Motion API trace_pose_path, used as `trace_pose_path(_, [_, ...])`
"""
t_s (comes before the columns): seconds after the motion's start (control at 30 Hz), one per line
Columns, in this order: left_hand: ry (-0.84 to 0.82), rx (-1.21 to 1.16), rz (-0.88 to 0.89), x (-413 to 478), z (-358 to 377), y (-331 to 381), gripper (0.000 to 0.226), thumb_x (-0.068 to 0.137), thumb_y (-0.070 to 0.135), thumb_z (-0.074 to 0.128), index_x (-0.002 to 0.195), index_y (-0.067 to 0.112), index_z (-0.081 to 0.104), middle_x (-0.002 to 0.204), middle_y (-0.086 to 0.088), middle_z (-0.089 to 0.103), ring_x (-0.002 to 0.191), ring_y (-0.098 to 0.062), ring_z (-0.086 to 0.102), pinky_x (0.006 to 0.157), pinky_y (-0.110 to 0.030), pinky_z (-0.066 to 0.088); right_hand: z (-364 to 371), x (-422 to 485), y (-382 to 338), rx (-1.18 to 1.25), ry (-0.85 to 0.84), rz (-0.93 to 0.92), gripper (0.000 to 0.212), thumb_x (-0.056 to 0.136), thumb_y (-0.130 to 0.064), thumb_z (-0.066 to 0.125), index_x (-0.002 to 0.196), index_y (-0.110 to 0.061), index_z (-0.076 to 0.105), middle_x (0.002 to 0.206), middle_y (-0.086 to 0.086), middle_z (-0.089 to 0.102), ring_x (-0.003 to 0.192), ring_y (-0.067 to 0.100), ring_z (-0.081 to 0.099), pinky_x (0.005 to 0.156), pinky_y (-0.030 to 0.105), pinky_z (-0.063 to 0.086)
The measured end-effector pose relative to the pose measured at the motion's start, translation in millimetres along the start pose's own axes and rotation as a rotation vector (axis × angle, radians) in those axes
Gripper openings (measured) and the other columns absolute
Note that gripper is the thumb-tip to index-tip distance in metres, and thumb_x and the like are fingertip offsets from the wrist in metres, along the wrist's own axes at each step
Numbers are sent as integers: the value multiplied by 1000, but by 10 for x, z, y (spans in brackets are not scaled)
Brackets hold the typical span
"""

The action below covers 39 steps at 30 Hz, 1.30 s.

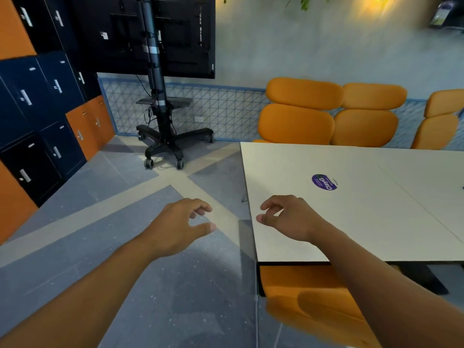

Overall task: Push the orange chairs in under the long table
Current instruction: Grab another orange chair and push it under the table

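The long white table (376, 209) fills the right side of the view, its end edge at centre. Three orange chairs stand along its far side: one (298, 114) at the left, a second (369, 116) beside it, a third (439, 119) cut off at the right. A nearer orange chair (311, 297) sits at the table's near side, its seat partly under the tabletop, below my right forearm. My left hand (180, 224) hovers over the floor with loosely curled fingers, holding nothing. My right hand (286, 217) hovers above the table's corner, fingers loosely curled, empty.
A black screen on a wheeled stand (163, 144) is parked on the floor beyond the table's end. Blue, black and orange lockers (45, 126) line the left wall. A purple round sticker (324, 182) lies on the tabletop. Grey tiled floor (125, 272) spreads to the left.
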<state>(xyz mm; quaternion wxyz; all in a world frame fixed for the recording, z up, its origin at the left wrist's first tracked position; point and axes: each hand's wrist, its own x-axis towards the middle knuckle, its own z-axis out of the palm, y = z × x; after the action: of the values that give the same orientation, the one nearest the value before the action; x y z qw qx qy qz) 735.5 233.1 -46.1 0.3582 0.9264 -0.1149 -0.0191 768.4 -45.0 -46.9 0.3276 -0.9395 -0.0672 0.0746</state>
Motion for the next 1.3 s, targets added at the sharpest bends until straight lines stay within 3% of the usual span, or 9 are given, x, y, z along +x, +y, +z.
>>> trace_pose_path(0.07, [-2, -5, -8, 174, -101, -170, 38, 82, 46, 69, 117, 33, 59, 114, 15, 59, 107, -2, 53, 81, -16, 41, 105, 254, -88, 14, -8, 4, 35, 90, -48, 68, 118, -28, 65, 113, -8, 66, 99, 10, 59, 69, 13, 40])
trace_pose_path(0.17, [-5, -5, -21, 506, -230, -449, 38, 83, 44, 69, 118, 34, 58, 115, 15, 58, 107, -2, 53, 77, -10, 39, 252, 695, -154, 44, -24, 13, 35, 88, -49, 70, 116, -29, 66, 110, -8, 67, 95, 9, 61, 67, 15, 41])
trace_pose_path(0.4, [-28, 25, -55, 1518, -461, -1028, 38, 83, 45, 69, 118, 34, 57, 117, 15, 58, 108, -2, 53, 80, -13, 39, 504, 1850, -147, 87, -25, 24, 33, 87, -48, 71, 114, -29, 66, 109, -9, 67, 99, 12, 62, 80, 22, 43])
trace_pose_path(0.6, [-58, 65, -75, 2717, -700, -1399, 38, 84, 44, 68, 119, 32, 58, 116, 16, 57, 106, -1, 52, 72, -5, 36, 614, 3099, -154, 143, -39, 19, 27, 88, -44, 72, 111, -31, 65, 103, -12, 67, 94, 8, 63, 85, 22, 45])
trace_pose_path(0.8, [-71, 52, -103, 3707, -872, -1748, 41, 85, 44, 67, 122, 30, 58, 122, 12, 58, 110, -6, 53, 84, -19, 40, 601, 4110, -151, 133, -55, 29, 32, 90, -45, 68, 118, -31, 62, 108, -14, 64, 99, 10, 64, 92, 27, 51])
trace_pose_path(1.0, [-116, 64, -117, 4894, -1097, -2273, 39, 85, 44, 67, 121, 32, 57, 120, 13, 58, 106, -3, 51, 75, -13, 38, 577, 5264, -169, 108, -11, 65, 31, 91, -44, 68, 119, -33, 62, 105, -17, 61, 93, 9, 63, 86, 24, 48])
trace_pose_path(1.1, [-130, 59, -99, 5064, -1106, -2360, 39, 85, 44, 67, 121, 32, 57, 120, 12, 58, 108, -5, 52, 80, -17, 39, 531, 5390, -127, 92, -3, 82, 31, 91, -43, 69, 120, -33, 62, 107, -15, 63, 98, 11, 64, 91, 30, 52])
trace_pose_path(1.3, [-177, 43, -52, 6341, -1430, -3027, 39, 85, 44, 68, 120, 31, 58, 119, 11, 58, 107, -6, 53, 80, -19, 41, 597, 6730, -237, 79, 77, 116, 37, 90, -36, 71, 124, -25, 63, 115, -4, 68, 101, 17, 65, 91, 33, 54])
